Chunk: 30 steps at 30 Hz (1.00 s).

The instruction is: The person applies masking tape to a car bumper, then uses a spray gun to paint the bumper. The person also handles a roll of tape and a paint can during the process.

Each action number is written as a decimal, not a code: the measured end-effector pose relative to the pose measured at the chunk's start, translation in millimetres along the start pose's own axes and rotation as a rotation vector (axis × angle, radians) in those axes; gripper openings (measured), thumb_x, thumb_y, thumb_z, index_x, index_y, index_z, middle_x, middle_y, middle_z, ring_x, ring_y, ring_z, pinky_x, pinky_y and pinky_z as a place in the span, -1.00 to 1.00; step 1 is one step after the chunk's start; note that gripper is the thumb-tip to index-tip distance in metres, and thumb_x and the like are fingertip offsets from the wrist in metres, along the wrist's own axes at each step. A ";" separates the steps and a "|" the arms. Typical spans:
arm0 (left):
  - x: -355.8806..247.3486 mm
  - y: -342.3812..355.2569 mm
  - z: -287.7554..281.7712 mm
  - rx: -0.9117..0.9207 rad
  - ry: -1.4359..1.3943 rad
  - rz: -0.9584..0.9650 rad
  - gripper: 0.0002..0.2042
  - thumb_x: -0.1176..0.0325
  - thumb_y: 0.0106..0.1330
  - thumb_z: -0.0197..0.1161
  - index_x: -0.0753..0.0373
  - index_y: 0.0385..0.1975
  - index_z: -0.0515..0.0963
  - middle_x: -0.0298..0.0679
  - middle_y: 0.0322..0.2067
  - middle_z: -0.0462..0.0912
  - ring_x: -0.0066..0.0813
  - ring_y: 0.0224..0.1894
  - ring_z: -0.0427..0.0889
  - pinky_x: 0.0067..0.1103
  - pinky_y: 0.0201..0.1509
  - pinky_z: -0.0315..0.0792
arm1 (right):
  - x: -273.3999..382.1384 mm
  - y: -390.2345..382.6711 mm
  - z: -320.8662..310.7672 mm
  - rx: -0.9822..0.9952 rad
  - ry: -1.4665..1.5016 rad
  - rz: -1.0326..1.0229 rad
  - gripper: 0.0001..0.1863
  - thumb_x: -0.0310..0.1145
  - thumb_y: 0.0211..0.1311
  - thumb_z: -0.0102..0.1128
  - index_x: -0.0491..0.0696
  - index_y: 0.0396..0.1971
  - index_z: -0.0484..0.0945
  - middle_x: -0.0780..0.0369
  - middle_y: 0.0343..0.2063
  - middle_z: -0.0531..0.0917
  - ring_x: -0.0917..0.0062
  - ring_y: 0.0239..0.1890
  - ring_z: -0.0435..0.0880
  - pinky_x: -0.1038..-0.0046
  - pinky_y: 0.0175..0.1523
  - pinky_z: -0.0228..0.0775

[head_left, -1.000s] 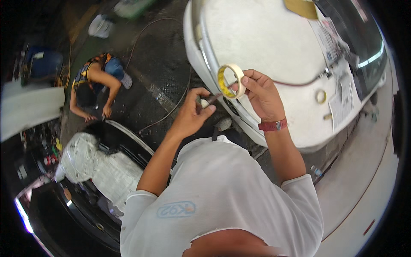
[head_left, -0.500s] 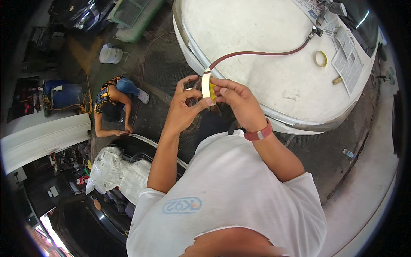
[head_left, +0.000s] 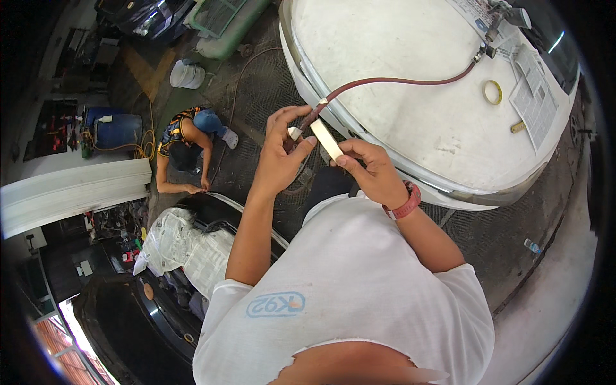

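My left hand [head_left: 274, 159] is curled around a reddish-brown air hose [head_left: 391, 81], its thumb reaching toward the tape. A whitish piece of tape [head_left: 294, 133] shows at its fingers, and another pale band wraps the hose just beyond them. Pinched between the thumb and fingers of my right hand [head_left: 374, 168] is a roll of cream masking tape [head_left: 326, 139], tilted, with its near end in the grip. Its far end is close to the hose; whether a strip links the two cannot be made out. A red watch is on my right wrist.
The hose runs to a spray gun [head_left: 497, 29] on a pale car hood [head_left: 385, 38]. Newspaper sheets [head_left: 536, 96], a yellow-cored tape roll [head_left: 493, 92] and a small tan block [head_left: 518, 128] lie there too. At left, a person [head_left: 186, 144] crouches near a paper-covered car part [head_left: 208, 256].
The tape roll has turned in my right hand, which has moved slightly away from the left and lower. My left fingers have left the roll and are on the hose. The whole view has shifted.
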<state>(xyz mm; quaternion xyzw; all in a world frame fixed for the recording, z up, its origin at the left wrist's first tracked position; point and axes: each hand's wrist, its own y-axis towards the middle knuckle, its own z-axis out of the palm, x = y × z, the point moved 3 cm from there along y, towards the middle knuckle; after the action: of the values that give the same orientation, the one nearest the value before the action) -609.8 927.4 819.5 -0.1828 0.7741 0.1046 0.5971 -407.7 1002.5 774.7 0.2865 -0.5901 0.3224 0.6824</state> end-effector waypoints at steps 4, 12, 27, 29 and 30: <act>-0.6 1.1 2.9 -0.027 0.216 0.057 -0.71 0.55 0.40 0.43 0.02 0.03 0.84 -0.30 0.37 0.47 -0.70 -0.09 0.57 -0.67 -0.14 0.44 | 10.0 -5.8 -0.2 0.061 0.120 0.071 -0.73 -0.44 0.48 0.41 -0.20 0.08 0.69 0.16 -0.06 0.80 0.57 -0.03 0.75 0.46 0.10 0.60; 7.5 6.1 6.9 -0.108 0.369 0.108 -0.77 0.54 0.36 0.45 0.06 -0.08 0.89 -0.24 0.34 0.50 -0.62 0.02 0.66 -0.62 -0.07 0.54 | 22.0 -5.6 5.0 0.054 0.031 -0.159 -0.67 -0.45 0.46 0.41 -0.20 0.15 0.70 0.16 -0.03 0.81 0.52 -0.03 0.76 0.39 0.20 0.57; -11.2 1.3 5.3 -0.066 0.287 0.097 -0.73 0.45 0.22 0.56 0.04 -0.08 0.90 -0.25 0.40 0.46 -0.61 -0.10 0.56 -0.61 -0.11 0.47 | 10.2 -3.8 -8.8 0.002 -0.017 -0.064 -0.69 -0.41 0.55 0.28 -0.17 0.18 0.68 0.18 -0.07 0.78 0.53 -0.06 0.72 0.36 0.12 0.56; -13.1 -1.2 2.8 -0.028 0.372 0.138 -0.72 0.40 0.16 0.61 0.03 -0.10 0.90 -0.23 0.41 0.46 -0.61 -0.18 0.56 -0.60 -0.14 0.45 | 7.3 -4.9 -8.9 -0.015 -0.025 -0.075 -0.69 -0.42 0.55 0.26 -0.17 0.18 0.67 0.15 -0.06 0.76 0.46 -0.08 0.72 0.32 0.11 0.55; -13.8 -3.5 1.5 -0.015 0.404 0.134 -0.73 0.38 0.13 0.63 0.04 -0.13 0.91 -0.21 0.42 0.47 -0.58 -0.14 0.59 -0.60 -0.11 0.46 | 6.4 -5.2 -8.9 -0.018 -0.032 -0.066 -0.69 -0.43 0.55 0.24 -0.17 0.18 0.66 0.14 -0.05 0.76 0.42 -0.08 0.71 0.30 0.11 0.54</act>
<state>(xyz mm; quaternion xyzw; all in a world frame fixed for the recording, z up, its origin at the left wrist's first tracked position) -604.0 927.0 832.6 -0.1527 0.8877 0.1109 0.4200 -397.6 1006.8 779.7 0.3048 -0.5942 0.2898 0.6856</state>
